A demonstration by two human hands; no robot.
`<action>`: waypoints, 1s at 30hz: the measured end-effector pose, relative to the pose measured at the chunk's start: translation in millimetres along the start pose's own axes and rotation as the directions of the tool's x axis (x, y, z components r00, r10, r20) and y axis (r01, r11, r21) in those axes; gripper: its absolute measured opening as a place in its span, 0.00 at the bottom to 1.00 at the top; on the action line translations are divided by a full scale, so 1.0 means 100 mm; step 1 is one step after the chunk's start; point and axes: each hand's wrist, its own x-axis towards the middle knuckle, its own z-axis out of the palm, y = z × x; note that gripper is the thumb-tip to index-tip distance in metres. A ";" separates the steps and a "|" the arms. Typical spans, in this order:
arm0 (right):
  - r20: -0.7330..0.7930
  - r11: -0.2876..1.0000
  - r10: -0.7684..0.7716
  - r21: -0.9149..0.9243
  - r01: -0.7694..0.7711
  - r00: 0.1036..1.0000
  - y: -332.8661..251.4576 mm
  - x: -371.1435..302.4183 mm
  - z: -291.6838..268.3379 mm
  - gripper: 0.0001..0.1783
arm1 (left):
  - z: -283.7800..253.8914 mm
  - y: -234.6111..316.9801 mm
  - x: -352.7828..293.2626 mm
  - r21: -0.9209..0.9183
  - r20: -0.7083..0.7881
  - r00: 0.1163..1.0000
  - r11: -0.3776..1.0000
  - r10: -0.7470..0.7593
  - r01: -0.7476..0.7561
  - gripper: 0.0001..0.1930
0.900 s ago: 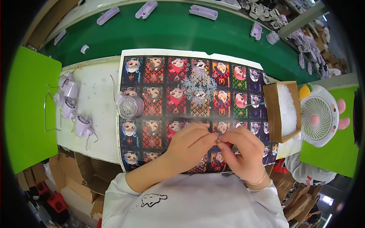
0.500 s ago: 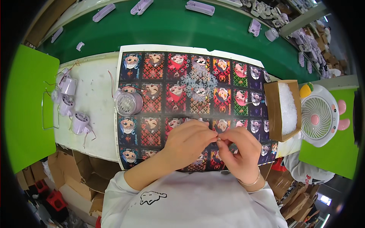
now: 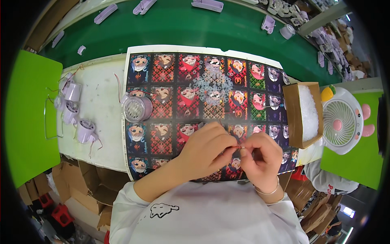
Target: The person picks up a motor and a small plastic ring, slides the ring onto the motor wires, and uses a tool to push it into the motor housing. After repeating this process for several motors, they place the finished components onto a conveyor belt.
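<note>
Over the near half of a printed sheet (image 3: pixel 164 116) with rows of cartoon figures, my two hands meet fingertip to fingertip. My left hand (image 3: pixel 211 146) is closed, pinching a thin red wire (image 3: pixel 236 147). Thumb and forefinger of my right hand (image 3: pixel 262 160) are pressed on a small pale piece (image 3: pixel 243 148) at the wire's end, too small to make out. Small clear rings (image 3: pixel 213 87) lie in a heap beyond my hands. Left of them, a round lilac housing (image 3: pixel 138 109) with a clear ribbed top rests on the sheet.
Several lilac motor housings with wires (image 3: pixel 85 132) stand on the white tabletop at left. To the right are a cardboard box (image 3: pixel 293 116) of white translucent bits and a white fan (image 3: pixel 341 122). Lilac shells lie on the green belt (image 3: pixel 162 30) at the back.
My hands have shifted slightly right, and the fingertips have drawn a little apart, showing the red wire between them. The lilac shells on the belt have moved slightly left.
</note>
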 end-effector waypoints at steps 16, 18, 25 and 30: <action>0.080 0.993 0.051 -0.111 -0.042 0.995 -0.05 0.05 -0.09 0.09 | 0.06 -0.03 0.05 0.100 0.018 1.000 0.995 0.023 -0.024 0.12; 0.091 0.982 0.064 -0.180 -0.047 0.994 -0.07 0.05 -0.09 0.09 | 0.07 -0.03 0.04 0.144 0.022 0.999 0.989 0.044 -0.046 0.11; 0.196 0.977 0.071 -0.213 -0.028 0.978 -0.01 0.07 -0.19 0.06 | 0.14 0.00 0.07 0.276 0.018 0.991 0.952 0.135 -0.135 0.13; 0.073 0.967 0.011 -0.256 0.009 0.997 -0.02 0.10 -0.17 0.03 | 0.27 -0.09 0.02 0.420 0.003 0.996 0.904 0.088 -0.081 0.13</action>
